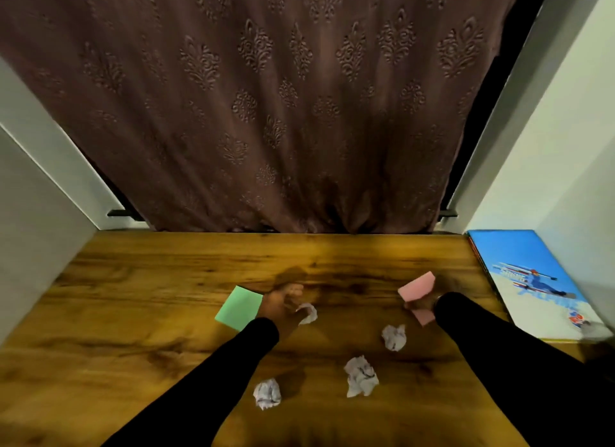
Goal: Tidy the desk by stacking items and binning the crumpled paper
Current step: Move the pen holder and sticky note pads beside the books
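My right hand (pixel 420 302) is shut on a pink sticky-note pad (pixel 417 287), tilted up off the wooden desk (pixel 149 280). More pink (pixel 425 316) shows just below that hand; whether it is the same pad is unclear. My left hand (pixel 282 302) lies over the right corner of a green sticky-note pad (pixel 238 308), fingers curled. A crumpled paper ball (pixel 307 313) touches that hand's right side, and I cannot tell whether it grips anything. Three other paper balls lie on the desk: right of centre (pixel 394 337), centre (pixel 360 376) and nearer me (pixel 266 393).
A blue illustrated book (pixel 532 280) lies flat along the desk's right edge against a white wall (pixel 549 130). A brown patterned curtain (pixel 283 113) hangs behind the desk's far edge. Another white wall (pixel 33 230) borders the left side. No bin is in view.
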The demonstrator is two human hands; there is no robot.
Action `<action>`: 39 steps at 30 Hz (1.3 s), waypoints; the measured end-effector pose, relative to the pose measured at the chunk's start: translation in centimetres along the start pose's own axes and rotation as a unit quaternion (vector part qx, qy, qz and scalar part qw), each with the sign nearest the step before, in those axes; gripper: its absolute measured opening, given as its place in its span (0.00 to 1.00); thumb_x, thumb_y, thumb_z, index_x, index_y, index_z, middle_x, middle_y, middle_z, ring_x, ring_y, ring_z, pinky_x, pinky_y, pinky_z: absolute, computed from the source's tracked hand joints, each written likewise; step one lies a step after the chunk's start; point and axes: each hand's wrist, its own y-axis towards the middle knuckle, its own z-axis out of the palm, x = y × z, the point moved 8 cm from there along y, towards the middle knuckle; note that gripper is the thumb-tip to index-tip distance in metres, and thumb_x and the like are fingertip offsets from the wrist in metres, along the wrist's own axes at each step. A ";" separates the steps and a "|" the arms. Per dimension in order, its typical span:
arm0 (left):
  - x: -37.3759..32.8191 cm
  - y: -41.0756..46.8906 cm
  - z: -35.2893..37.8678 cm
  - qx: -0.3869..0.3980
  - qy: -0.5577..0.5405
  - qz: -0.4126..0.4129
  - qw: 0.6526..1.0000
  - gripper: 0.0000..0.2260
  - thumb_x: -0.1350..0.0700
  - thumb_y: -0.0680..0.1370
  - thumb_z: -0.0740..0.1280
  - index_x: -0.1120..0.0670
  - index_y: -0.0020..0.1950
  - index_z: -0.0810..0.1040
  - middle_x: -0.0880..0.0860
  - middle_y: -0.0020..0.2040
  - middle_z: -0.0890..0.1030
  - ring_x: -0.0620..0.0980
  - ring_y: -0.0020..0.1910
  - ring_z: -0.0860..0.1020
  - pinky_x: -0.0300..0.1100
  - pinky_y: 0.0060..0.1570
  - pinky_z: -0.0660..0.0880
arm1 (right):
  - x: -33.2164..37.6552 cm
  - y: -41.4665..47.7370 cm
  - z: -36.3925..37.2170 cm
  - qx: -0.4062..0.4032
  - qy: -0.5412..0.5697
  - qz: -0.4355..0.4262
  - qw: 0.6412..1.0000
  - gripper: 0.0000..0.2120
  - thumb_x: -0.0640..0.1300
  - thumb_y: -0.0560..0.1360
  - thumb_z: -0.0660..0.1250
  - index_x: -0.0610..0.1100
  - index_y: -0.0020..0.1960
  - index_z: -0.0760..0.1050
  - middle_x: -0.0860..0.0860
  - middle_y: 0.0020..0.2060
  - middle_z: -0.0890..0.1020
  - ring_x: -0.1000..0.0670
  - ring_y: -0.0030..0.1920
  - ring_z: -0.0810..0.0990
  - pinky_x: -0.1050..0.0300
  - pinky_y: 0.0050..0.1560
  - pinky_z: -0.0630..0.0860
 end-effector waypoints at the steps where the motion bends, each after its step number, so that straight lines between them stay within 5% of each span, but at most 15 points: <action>1: 0.5 -0.3 -0.2 -0.014 -0.010 -0.006 1.000 0.21 0.48 0.70 0.75 0.46 0.62 0.77 0.42 0.54 0.81 0.42 0.51 0.81 0.42 0.56 0.78 | 0.2 -1.1 -0.3 -0.030 -0.009 -0.014 0.999 0.40 0.44 0.70 0.76 0.33 0.73 0.57 0.37 0.70 0.68 0.39 0.70 0.67 0.54 0.62 0.68; 5: 0.5 -0.8 1.0 0.017 0.001 0.010 1.000 0.11 0.50 0.72 0.73 0.44 0.53 0.77 0.41 0.42 0.85 0.36 0.45 0.82 0.43 0.54 0.80 | -2.8 0.6 -2.8 -0.146 -0.019 -0.001 0.989 0.40 0.49 0.73 0.73 0.37 0.75 0.56 0.39 0.72 0.67 0.41 0.71 0.67 0.51 0.68 0.64; 7: 0.2 -0.5 1.4 0.017 0.001 0.009 1.000 0.16 0.48 0.71 0.74 0.41 0.57 0.77 0.41 0.45 0.84 0.40 0.47 0.82 0.45 0.54 0.80 | -2.6 0.8 -4.0 -0.175 -0.062 -0.039 0.982 0.41 0.55 0.70 0.74 0.42 0.75 0.60 0.43 0.72 0.67 0.41 0.71 0.67 0.50 0.70 0.63; 12: -4.0 0.4 5.2 0.080 -0.043 0.032 0.995 0.17 0.56 0.74 0.73 0.49 0.61 0.76 0.50 0.56 0.79 0.49 0.53 0.78 0.48 0.55 0.80 | -5.9 0.9 -9.5 -0.251 0.038 -0.095 0.963 0.24 0.39 0.70 0.74 0.40 0.65 0.75 0.41 0.61 0.79 0.38 0.60 0.78 0.42 0.60 0.76; 16: -7.3 1.2 9.3 0.109 -0.068 0.049 0.990 0.19 0.53 0.71 0.75 0.41 0.58 0.74 0.44 0.52 0.80 0.45 0.54 0.80 0.42 0.54 0.80 | -10.1 -1.2 -14.9 -0.320 0.132 -0.059 0.937 0.22 0.42 0.71 0.66 0.35 0.63 0.77 0.37 0.60 0.80 0.37 0.62 0.77 0.46 0.66 0.71; 19: -9.7 2.0 12.5 0.150 -0.046 0.071 0.985 0.15 0.53 0.78 0.68 0.49 0.64 0.72 0.46 0.53 0.79 0.39 0.49 0.81 0.33 0.47 0.79 | -14.6 -2.3 -18.6 -0.345 0.183 -0.019 0.920 0.28 0.42 0.64 0.63 0.35 0.62 0.76 0.41 0.58 0.80 0.39 0.61 0.77 0.48 0.64 0.70; 22: -12.7 2.2 15.1 0.178 0.002 0.128 0.976 0.08 0.58 0.80 0.63 0.52 0.59 0.72 0.52 0.51 0.78 0.47 0.46 0.81 0.38 0.46 0.78 | -16.9 -3.2 -20.9 -0.373 0.115 0.046 0.920 0.26 0.41 0.66 0.66 0.39 0.64 0.74 0.35 0.59 0.77 0.37 0.60 0.76 0.47 0.63 0.71; 24: -14.0 2.1 17.2 0.195 -0.034 0.125 0.972 0.11 0.57 0.76 0.69 0.46 0.55 0.74 0.55 0.54 0.78 0.52 0.49 0.79 0.39 0.46 0.78 | -18.2 -2.1 -21.9 -0.395 0.007 0.097 0.914 0.21 0.54 0.73 0.63 0.45 0.62 0.74 0.39 0.59 0.73 0.37 0.61 0.72 0.44 0.63 0.70; 26: -13.8 2.4 18.7 0.183 -0.044 0.114 0.976 0.18 0.62 0.73 0.73 0.42 0.54 0.76 0.54 0.56 0.79 0.49 0.50 0.80 0.39 0.47 0.79 | -17.5 -1.6 -21.1 -0.361 -0.122 0.100 0.919 0.28 0.68 0.71 0.54 0.53 0.62 0.71 0.43 0.59 0.72 0.40 0.60 0.71 0.44 0.61 0.71; 28: -14.3 2.6 19.8 0.173 -0.048 0.109 0.978 0.20 0.59 0.72 0.75 0.37 0.54 0.75 0.48 0.56 0.80 0.45 0.52 0.81 0.41 0.51 0.80 | -17.1 -0.9 -19.8 -0.310 -0.207 0.073 0.925 0.28 0.68 0.71 0.57 0.53 0.65 0.68 0.43 0.62 0.71 0.40 0.62 0.71 0.46 0.62 0.72; 31: -15.3 3.0 21.0 0.173 -0.058 0.104 0.978 0.18 0.62 0.72 0.74 0.40 0.52 0.77 0.50 0.53 0.80 0.51 0.51 0.81 0.43 0.51 0.80 | -17.0 -0.8 -20.1 -0.329 -0.202 0.049 0.921 0.22 0.56 0.76 0.62 0.47 0.66 0.70 0.41 0.64 0.70 0.39 0.64 0.70 0.47 0.63 0.72; 33: -16.0 3.4 21.7 0.159 -0.063 0.102 0.980 0.16 0.61 0.73 0.73 0.43 0.52 0.76 0.47 0.51 0.80 0.47 0.49 0.81 0.35 0.46 0.77 | -18.0 -0.3 -21.3 -0.352 -0.192 0.055 0.915 0.20 0.52 0.75 0.62 0.48 0.65 0.71 0.42 0.63 0.71 0.39 0.64 0.70 0.46 0.62 0.73; 39: -17.3 3.1 22.7 0.153 -0.047 0.105 0.982 0.18 0.55 0.72 0.75 0.44 0.59 0.77 0.43 0.54 0.80 0.40 0.49 0.81 0.33 0.47 0.78 | -20.8 1.4 -22.9 -0.359 -0.178 0.087 0.912 0.24 0.60 0.73 0.60 0.48 0.63 0.73 0.43 0.62 0.72 0.40 0.62 0.70 0.48 0.61 0.72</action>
